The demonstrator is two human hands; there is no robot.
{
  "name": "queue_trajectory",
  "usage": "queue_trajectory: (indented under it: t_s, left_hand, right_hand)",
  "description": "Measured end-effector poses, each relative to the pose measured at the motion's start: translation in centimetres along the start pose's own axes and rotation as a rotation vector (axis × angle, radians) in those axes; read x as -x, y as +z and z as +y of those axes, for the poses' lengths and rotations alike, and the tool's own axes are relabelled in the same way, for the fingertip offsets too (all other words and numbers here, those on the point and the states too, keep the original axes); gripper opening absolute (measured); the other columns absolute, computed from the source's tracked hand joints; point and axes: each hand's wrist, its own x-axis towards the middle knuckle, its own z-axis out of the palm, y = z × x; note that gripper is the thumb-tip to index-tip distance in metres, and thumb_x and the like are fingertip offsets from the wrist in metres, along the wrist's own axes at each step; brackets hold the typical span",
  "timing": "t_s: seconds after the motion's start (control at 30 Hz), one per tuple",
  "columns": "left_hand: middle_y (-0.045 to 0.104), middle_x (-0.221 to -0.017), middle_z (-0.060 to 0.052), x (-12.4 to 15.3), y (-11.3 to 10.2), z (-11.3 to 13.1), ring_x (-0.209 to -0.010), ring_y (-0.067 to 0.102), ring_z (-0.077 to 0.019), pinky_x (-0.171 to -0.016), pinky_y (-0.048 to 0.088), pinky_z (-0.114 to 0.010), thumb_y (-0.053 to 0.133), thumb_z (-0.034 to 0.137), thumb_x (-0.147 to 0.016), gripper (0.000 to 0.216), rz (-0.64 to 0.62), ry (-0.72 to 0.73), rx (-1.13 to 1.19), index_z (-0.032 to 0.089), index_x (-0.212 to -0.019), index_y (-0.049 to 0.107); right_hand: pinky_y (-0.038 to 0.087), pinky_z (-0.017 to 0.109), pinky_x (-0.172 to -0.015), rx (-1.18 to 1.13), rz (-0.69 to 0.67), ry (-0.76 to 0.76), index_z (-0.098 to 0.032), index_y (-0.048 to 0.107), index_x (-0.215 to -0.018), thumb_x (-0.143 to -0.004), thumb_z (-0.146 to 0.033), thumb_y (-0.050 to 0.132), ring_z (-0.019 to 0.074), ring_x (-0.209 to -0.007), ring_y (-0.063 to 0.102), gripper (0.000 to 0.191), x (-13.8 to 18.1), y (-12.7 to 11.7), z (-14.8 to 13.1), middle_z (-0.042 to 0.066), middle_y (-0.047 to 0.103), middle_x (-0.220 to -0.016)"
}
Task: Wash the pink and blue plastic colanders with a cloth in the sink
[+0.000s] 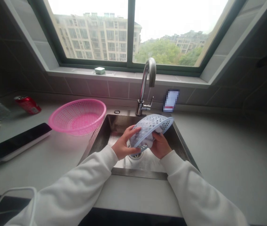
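Over the steel sink point(100, 138) I hold a pale blue perforated basket point(152, 123), tilted on its side with the underside toward me. My left hand point(123, 145) grips its near left rim, fingers curled around the edge. My right hand point(159, 145) is closed underneath it, pressing what looks like a white cloth point(149, 141) against the basket's surface. The drain point(136, 154) shows just below my hands. A chrome faucet point(145, 84) rises behind the basket.
A pink mesh basket point(78, 115) sits on the counter left of the sink. Further left lie a black-and-white flat device point(20, 140) and a red can point(27, 104) on its side. A white cable point(11, 194) curls at the lower left. A small green object point(100, 70) rests on the windowsill.
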Motion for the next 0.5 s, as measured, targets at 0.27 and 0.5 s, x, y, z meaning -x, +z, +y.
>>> queue_trajectory:
  t_s: [0.27,0.5]
  left_hand:
    - [0.024,-0.161,-0.008,0.5,0.3,1.5,-0.15,0.022,-0.0422,-0.121,0.027,-0.056,0.087,0.035,-0.067,0.082,-0.086,0.247,-0.223,0.036,-0.141,0.054]
    - [0.021,-0.162,-0.007,0.4,0.6,1.6,-0.148,0.025,-0.0441,-0.119,0.03,-0.057,0.086,0.037,-0.068,0.078,-0.12,0.401,-0.3,0.036,-0.14,0.056]
  right_hand:
    - [0.057,0.048,-0.092,0.172,-0.153,0.071,-0.03,0.066,-0.111,-0.077,-0.059,0.064,0.0287,-0.112,0.067,0.046,0.9,0.4,-0.9,0.005,0.074,-0.117]
    - [0.058,0.054,-0.084,0.371,-0.176,-0.07,-0.03,0.071,-0.104,-0.086,-0.064,0.047,0.0293,-0.109,0.067,0.045,0.8,-1.7,-0.8,0.008,0.073,-0.113]
